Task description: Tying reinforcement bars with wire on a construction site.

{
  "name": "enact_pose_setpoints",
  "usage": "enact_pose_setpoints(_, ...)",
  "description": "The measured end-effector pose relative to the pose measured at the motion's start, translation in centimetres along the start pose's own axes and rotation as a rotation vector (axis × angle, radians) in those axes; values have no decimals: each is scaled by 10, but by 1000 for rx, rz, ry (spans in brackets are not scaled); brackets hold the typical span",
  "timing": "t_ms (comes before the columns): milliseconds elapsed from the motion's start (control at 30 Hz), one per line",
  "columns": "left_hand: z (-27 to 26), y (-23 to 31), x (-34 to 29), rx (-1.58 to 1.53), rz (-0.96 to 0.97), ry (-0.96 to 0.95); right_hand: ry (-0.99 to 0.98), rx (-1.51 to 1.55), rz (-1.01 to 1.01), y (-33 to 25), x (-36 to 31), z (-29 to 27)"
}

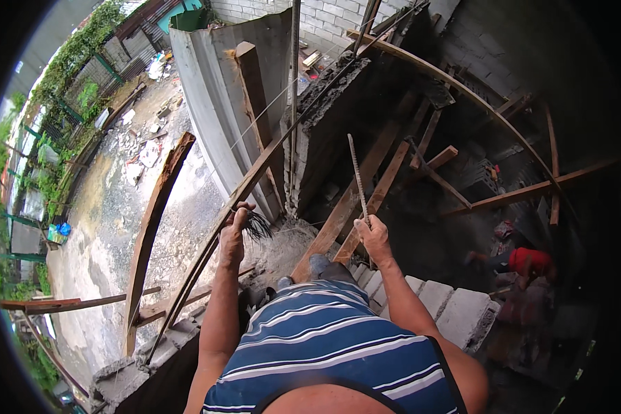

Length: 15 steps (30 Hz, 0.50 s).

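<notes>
My left hand (232, 241) is closed round a bundle of thin dark wires (257, 226), whose loose ends fan out to the right. That hand overlaps a long slanting timber (252, 178); whether it also grips the timber I cannot tell. In my right hand (375, 240) is a ribbed steel bar (357, 169), gripped low, with most of its length rising above the fist. Below the hands, my feet (319, 263) are near two wooden planks (345, 219).
Concrete blocks (435, 298) form a wall top on my right. Corrugated metal sheet (221, 90) and a rough concrete wall edge (324, 103) stand ahead. At left, another upright timber (152, 221) rises. A person in red (531, 262) is far below on the right, among loose lumber.
</notes>
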<state>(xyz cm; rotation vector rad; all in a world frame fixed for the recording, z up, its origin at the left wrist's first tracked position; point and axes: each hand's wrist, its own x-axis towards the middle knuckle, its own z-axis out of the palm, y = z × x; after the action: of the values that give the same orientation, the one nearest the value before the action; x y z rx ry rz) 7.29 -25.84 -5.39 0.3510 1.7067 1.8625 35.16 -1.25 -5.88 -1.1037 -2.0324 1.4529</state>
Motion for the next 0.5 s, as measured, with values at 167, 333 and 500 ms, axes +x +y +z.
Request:
enact_pose_setpoints(167, 6, -15, 1, -80, 44, 111, -9, 9, 1, -1, -1, 8)
enact_pose_setpoints(333, -1, -19, 3, -106, 0, 103, -53, 162, 39, -14, -5, 10)
enact_pose_setpoints(500, -1, -4, -16, 341, 114, 70, -71, 362, 90, -42, -9, 8)
